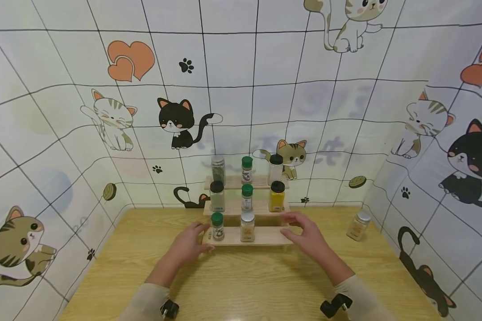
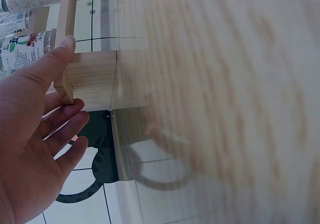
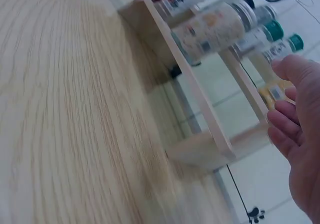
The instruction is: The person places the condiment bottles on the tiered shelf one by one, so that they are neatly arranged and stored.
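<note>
A three-tier wooden spice rack stands on the table, holding several spice jars. My left hand is at its left end; in the left wrist view the thumb and fingers pinch the end of the lowest shelf. At the other end, my right hand has its fingers spread and loosely bent, holding nothing. In the right wrist view it appears apart from the shelf board. On the lowest tier are a green-capped jar and a silver-capped jar.
Higher tiers carry more jars, including a yellow one with a black cap and a green-capped one. A silver-capped jar stands alone on the table at the right. Cat-patterned sheeting surrounds the back and sides.
</note>
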Tool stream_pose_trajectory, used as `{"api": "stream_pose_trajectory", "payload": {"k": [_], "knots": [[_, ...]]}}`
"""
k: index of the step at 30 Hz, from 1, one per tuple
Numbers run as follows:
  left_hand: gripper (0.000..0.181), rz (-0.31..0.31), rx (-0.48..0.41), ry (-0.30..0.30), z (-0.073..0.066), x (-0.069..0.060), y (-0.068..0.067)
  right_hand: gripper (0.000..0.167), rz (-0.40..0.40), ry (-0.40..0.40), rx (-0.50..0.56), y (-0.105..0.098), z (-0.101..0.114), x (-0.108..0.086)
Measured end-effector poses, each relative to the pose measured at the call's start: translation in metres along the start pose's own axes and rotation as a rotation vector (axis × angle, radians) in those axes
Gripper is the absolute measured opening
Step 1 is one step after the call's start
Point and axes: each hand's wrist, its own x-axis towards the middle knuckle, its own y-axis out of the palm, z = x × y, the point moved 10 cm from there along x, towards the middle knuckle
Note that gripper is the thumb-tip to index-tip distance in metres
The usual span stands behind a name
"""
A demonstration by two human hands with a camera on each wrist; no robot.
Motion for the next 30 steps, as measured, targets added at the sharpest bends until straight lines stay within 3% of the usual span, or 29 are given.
{"api": "stream_pose_trajectory", "payload": {"k": [4,8,12,17,25,30], "knots": [[0.076,-0.003,0.011,-0.008,0.005,-0.001,0.001,0.038,-0.096,0.026,-0.041,-0.027,-0.015,-0.012],[0.075,-0.007,0.005,-0.002,0.005,-0.002,0.000,0.032,-0.244,0.038,-0.049,-0.062,-0.027,-0.025],[0.075,-0.010,-0.008,-0.002,0.003,-0.003,-0.001,0.032,-0.372,0.086,-0.106,-0.098,-0.042,-0.042],[0.074,-0.002,-0.019,0.002,0.001,-0.003,0.001,0.033,-0.476,0.172,-0.137,-0.136,-0.063,-0.065],[0.076,-0.005,-0.011,0.003,0.003,-0.001,0.004,0.036,-0.756,0.182,-0.092,-0.175,-0.089,-0.096],[0.075,-0.010,-0.015,0.016,0.002,0.000,0.002,0.049,-0.845,0.298,-0.107,-0.184,-0.108,-0.110]]}}
